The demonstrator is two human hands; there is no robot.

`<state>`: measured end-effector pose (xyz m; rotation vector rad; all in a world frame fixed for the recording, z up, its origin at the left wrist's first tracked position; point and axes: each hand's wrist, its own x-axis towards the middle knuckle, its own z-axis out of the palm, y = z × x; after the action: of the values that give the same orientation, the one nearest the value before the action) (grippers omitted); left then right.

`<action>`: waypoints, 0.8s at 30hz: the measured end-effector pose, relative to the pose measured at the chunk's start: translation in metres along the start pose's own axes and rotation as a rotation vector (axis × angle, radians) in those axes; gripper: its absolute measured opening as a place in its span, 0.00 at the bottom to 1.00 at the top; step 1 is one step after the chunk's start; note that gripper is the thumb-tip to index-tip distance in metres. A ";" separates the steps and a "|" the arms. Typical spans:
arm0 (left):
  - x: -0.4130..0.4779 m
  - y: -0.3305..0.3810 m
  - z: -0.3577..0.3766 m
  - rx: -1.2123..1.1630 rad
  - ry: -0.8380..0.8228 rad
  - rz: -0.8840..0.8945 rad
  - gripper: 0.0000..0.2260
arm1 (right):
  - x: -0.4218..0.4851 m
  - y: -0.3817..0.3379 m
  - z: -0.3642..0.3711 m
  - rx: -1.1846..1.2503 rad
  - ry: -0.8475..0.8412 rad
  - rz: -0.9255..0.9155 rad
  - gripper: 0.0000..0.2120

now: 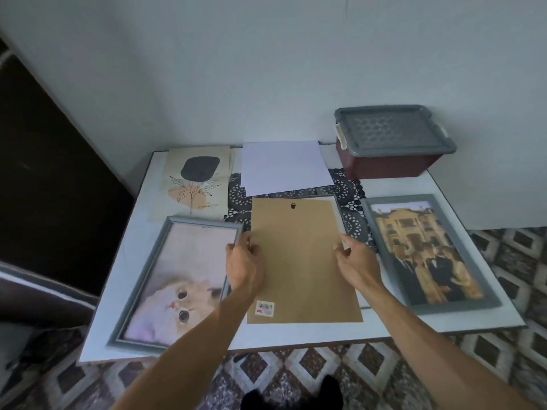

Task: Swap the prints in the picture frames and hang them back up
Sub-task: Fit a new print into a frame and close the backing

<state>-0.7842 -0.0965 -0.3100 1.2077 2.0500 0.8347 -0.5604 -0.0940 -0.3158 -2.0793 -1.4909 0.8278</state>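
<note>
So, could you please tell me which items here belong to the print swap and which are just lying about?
Job: backing board, gripped by left hand and right hand; cat frame; group-photo frame; leaf print; white paper, probably.
Lying about: lidded box; lace doily.

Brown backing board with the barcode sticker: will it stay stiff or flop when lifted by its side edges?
Probably stiff: the brown backing board looks flat with straight edges while the left hand and right hand pinch its sides. Likely light, being thin.
</note>
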 end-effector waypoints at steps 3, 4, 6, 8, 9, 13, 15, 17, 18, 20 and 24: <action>0.000 0.008 0.025 0.016 -0.010 -0.041 0.17 | 0.018 0.016 -0.012 -0.013 -0.004 -0.009 0.21; 0.001 0.009 0.032 0.021 -0.016 -0.057 0.17 | 0.024 0.020 -0.015 -0.011 -0.010 -0.014 0.21; 0.003 0.010 0.043 0.035 -0.023 -0.073 0.18 | 0.033 0.027 -0.020 -0.041 -0.026 -0.030 0.20; 0.005 0.012 0.050 0.045 -0.018 -0.080 0.18 | 0.041 0.032 -0.023 -0.061 -0.035 -0.049 0.20; 0.006 0.013 0.053 0.053 -0.015 -0.086 0.18 | 0.044 0.033 -0.024 -0.063 -0.035 -0.054 0.20; 0.008 0.015 0.059 0.078 0.033 -0.089 0.18 | 0.052 0.038 -0.023 -0.061 -0.044 -0.074 0.21; 0.006 0.015 0.060 0.056 0.070 -0.048 0.17 | 0.053 0.042 -0.021 -0.044 -0.039 -0.090 0.21; 0.005 0.014 0.060 0.036 0.090 -0.021 0.16 | 0.053 0.046 -0.020 -0.030 -0.033 -0.103 0.22; 0.006 0.013 0.061 0.035 0.095 -0.012 0.16 | 0.051 0.047 -0.020 -0.024 -0.034 -0.106 0.22; 0.009 0.010 0.062 0.054 0.094 -0.005 0.16 | 0.050 0.048 -0.021 -0.012 -0.041 -0.101 0.22; 0.016 0.007 0.062 0.113 0.043 -0.024 0.16 | 0.049 0.045 -0.020 -0.036 -0.026 -0.095 0.22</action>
<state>-0.7401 -0.0667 -0.3459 1.2321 2.1676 0.7482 -0.5043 -0.0620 -0.3414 -2.0134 -1.6164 0.7996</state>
